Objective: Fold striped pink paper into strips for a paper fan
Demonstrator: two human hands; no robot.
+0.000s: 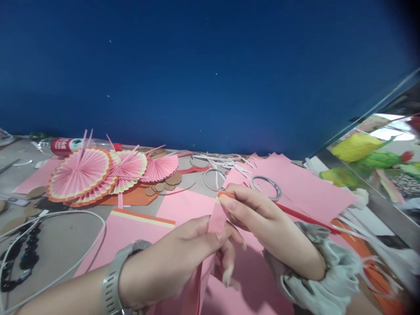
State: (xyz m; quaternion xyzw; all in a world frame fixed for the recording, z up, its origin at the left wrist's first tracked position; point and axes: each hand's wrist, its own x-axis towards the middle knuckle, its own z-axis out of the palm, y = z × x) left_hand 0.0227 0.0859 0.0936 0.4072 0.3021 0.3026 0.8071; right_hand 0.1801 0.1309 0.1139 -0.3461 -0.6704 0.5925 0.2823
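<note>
Between my two hands is a narrow folded strip of pink paper with an orange and cream edge at its top end. My left hand grips the strip lower down, thumb pressed on its face. At the top, my right hand pinches the orange edge between thumb and fingers. The strip's lower end runs down toward the bottom of the view, partly behind my left hand. Pink sheets lie beneath my hands, and a pink sheet with an orange and cream border is to the left.
Pleated pink paper fans lie at the left before a plastic bottle. Rolls of tape, white strips and stacked pink paper are behind my hands. A white cable loops at left. A blue panel stands behind.
</note>
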